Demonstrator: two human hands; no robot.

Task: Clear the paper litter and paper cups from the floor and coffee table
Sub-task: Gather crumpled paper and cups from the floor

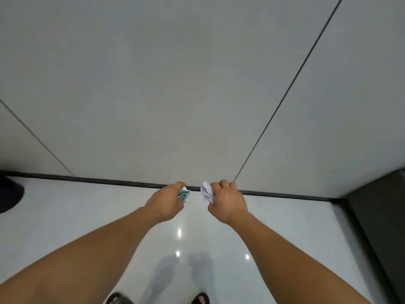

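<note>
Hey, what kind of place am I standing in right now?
Probably an indoor room, home or office I can't tell: a glossy pale floor reflecting lights, a grey panelled wall with a black skirting strip, and dark furniture at the right edge.

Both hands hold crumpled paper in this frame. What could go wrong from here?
1. The white paper wad sticks out of the right hand and may drop onto the glossy floor.
2. The left hand grips a bluish paper wad too, so neither hand is free for more litter.
</note>
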